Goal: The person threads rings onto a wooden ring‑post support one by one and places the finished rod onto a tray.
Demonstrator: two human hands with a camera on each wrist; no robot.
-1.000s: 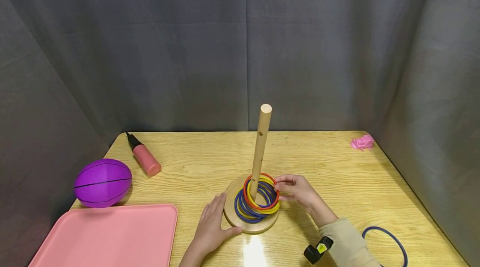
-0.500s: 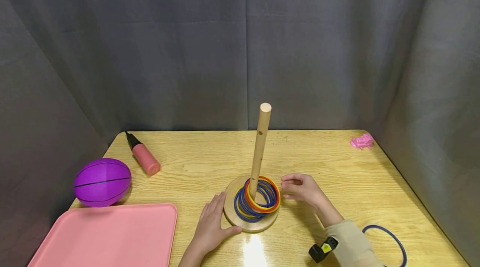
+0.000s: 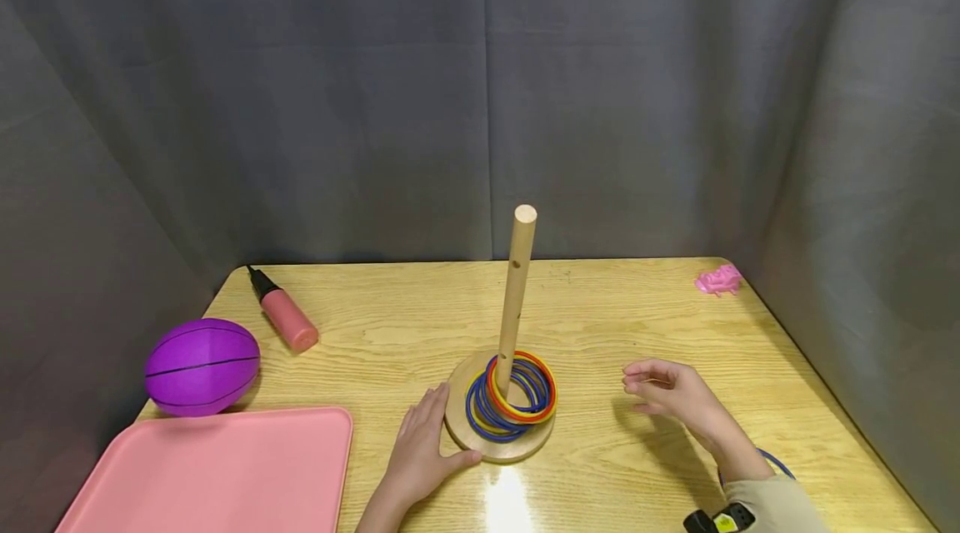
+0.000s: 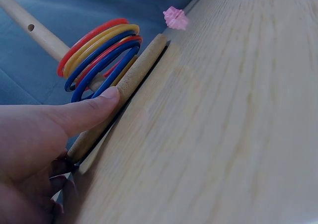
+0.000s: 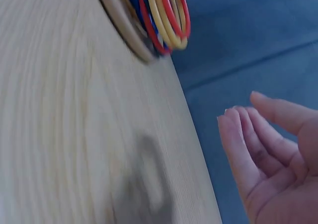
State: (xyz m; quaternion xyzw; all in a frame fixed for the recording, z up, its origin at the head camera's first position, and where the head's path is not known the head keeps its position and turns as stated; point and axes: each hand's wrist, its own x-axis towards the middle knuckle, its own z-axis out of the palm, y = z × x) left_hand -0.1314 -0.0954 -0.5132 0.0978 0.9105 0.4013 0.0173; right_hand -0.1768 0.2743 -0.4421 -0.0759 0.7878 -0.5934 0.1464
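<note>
A wooden ring-toss stand has an upright peg on a round base. Several red, yellow and blue rings lie stacked around the foot of the peg, some tilted. My left hand holds the left edge of the base, the thumb against its near rim and the fingers along the far side. Off to the right of the stand, my right hand hovers over the table with loosely bent fingers and nothing between them. Behind the right forearm a blue ring lies on the table, mostly hidden.
At left are a pink tray, a purple ball with black lines, and a pink hand pump with a black nozzle. A small pink toy sits at the back right. Grey curtains border the table.
My right hand has let go of a red ring, which has dropped onto the stack, and has moved right and away from the stand. My left hand stays on the base.
</note>
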